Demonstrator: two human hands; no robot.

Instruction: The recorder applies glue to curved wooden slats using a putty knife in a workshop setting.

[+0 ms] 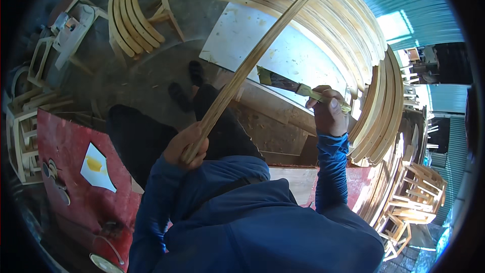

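Note:
My left hand (186, 146) is wrapped round the near end of a long wooden strip (247, 68), which slants up and away to the right past the top edge. In my right hand (331, 114) is a putty knife (303, 90) with a pale yellowish handle. Its blade points left toward the strip, and yellowish-brown paste coats the tip. The blade tip appears close to the strip's right side; I cannot tell whether they touch. Beneath both lies a white board (237, 35) with scattered smears. Several curved wooden pieces (348, 30) are stacked on its far and right sides.
A red board (65, 146) at the left carries a white sheet (103, 178) with a yellow smear. More curved pieces (124, 12) rest at the far left near a wooden frame (165, 0). Chair frames (414, 197) stand at the right. My legs are between the work surfaces.

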